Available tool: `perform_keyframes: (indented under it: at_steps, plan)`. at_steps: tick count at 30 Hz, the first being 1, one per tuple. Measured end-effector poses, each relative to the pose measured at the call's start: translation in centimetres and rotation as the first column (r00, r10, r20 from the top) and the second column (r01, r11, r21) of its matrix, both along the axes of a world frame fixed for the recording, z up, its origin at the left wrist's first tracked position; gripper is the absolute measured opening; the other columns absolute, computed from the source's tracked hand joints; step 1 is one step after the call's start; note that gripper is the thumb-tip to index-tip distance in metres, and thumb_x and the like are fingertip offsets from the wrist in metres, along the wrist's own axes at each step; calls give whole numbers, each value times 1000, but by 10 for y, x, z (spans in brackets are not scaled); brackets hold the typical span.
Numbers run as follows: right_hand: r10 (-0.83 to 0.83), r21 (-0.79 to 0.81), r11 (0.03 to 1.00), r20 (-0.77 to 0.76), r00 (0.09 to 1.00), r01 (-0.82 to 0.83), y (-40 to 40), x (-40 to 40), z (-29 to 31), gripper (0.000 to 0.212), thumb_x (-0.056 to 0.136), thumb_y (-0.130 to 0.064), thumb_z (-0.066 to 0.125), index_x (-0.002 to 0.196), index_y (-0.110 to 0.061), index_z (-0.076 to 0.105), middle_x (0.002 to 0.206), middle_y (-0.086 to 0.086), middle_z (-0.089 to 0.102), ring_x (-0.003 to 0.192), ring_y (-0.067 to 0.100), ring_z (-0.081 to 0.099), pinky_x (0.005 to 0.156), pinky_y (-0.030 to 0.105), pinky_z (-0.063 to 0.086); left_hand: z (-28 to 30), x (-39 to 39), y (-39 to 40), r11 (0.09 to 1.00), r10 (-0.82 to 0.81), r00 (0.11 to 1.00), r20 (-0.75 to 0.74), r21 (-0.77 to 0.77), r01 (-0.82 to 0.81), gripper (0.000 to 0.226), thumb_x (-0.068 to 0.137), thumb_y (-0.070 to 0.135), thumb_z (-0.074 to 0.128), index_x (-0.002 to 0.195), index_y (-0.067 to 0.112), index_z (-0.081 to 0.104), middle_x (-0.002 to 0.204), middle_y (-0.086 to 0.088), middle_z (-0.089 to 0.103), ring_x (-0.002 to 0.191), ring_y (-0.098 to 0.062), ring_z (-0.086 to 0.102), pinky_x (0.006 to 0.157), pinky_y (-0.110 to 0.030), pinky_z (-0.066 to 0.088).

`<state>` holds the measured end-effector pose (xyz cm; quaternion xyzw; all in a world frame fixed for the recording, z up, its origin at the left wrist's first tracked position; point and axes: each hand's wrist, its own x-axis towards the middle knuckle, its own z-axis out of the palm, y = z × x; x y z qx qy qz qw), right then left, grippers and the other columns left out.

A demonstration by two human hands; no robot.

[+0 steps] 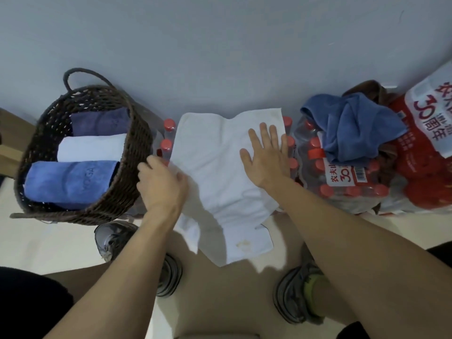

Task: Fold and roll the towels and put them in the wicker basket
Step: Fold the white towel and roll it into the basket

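Observation:
A white towel (217, 177) lies spread over a pack of red-capped bottles, its near end hanging down toward the floor. My right hand (265, 159) presses flat on its right part with straight fingers. My left hand (160, 183) grips the towel's left edge with curled fingers. The dark wicker basket (137, 133) stands at the left and holds three rolled towels: a purple one (100, 122), a white one (91, 148) and a blue one (68, 182). A crumpled blue towel (352, 126) lies on the bottle packs at the right.
Shrink-wrapped packs of red-capped bottles (342, 184) line the wall, with a red-and-white labelled pack (425, 133) at far right. My two grey shoes (296, 297) stand on the pale floor below the towel. The grey wall is close behind.

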<state>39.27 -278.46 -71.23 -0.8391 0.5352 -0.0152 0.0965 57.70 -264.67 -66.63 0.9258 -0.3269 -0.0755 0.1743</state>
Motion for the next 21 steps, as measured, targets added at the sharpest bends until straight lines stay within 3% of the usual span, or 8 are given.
perform_keyframes:
  at_steps: [4,6,8,10,13,18,21]
  plan:
    - [47,-16,999,-24,999,-47,-6,-1,-2,64,99,-54,18,157,-27,13,166,3,0,152,24,-5,122,51,-1,-4,-16,-37,935,-286,957,42,-204,289,44,84,10,58,126,-1,51,127,-23,50,118,-41,46,98,-45,36]
    - [47,-32,998,-15,999,-47,-5,-2,-2,63,99,-54,20,157,-27,15,166,3,1,152,24,-4,122,51,1,-12,-9,-57,884,-436,900,26,-176,433,49,92,11,52,137,-5,44,144,-23,42,136,-38,36,113,-42,27]
    - [22,-43,999,-17,1000,-23,-5,-4,-2,65,99,-54,21,157,-26,15,166,6,2,152,26,-2,122,50,2,-25,2,-70,846,-532,846,-10,-50,531,56,100,22,42,149,-2,28,158,-20,22,148,-31,15,122,-41,11]
    - [-27,-58,998,-35,999,25,-6,-6,-2,68,97,-57,19,157,-24,13,165,9,2,152,28,-1,122,50,2,-41,14,-74,834,-545,838,9,109,541,64,102,38,27,155,6,11,163,-15,2,151,-26,-3,123,-40,-1]
    - [-51,-75,996,-55,997,47,-9,-6,-5,71,95,-58,17,157,-23,11,165,9,3,152,29,-1,122,51,2,-51,23,-75,878,-466,883,59,156,453,74,97,54,17,156,12,2,163,-14,-4,151,-25,-9,122,-40,-5]
    - [18,-27,999,-59,998,-20,-15,-9,0,72,95,-60,16,157,-24,9,165,9,-1,152,27,-7,122,50,-1,-47,23,-80,887,-445,895,32,155,436,77,95,54,19,156,9,3,163,-15,-3,151,-24,-9,122,-43,-7]
    - [68,45,996,113,991,-73,-17,-20,11,64,101,-52,27,156,-20,18,165,7,2,152,23,-5,123,44,-2,-31,21,-84,906,-406,913,-31,117,407,73,97,45,30,155,7,9,163,-17,3,151,-27,-5,122,-44,-6]
